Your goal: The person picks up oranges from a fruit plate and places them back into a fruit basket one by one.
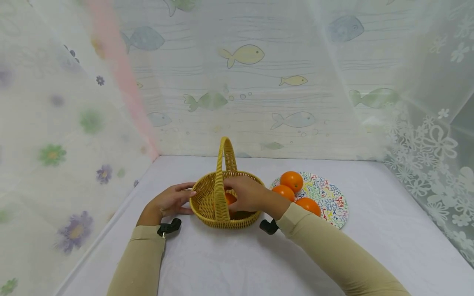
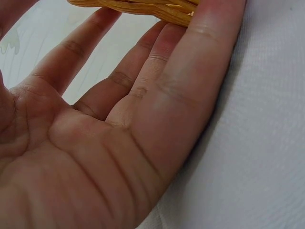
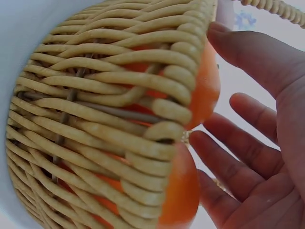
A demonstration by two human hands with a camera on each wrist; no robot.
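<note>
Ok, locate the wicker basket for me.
In the head view, the wicker basket stands on the white cloth just below centre, between the left hand touching its left side and the speckled disc to its right.

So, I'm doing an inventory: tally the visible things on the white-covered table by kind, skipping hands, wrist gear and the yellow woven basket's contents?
Yellow woven basket: 1
Flat, round, multicoloured disc: 1
Round, orange-coloured fruits on the disc: 3
Total: 5
</note>
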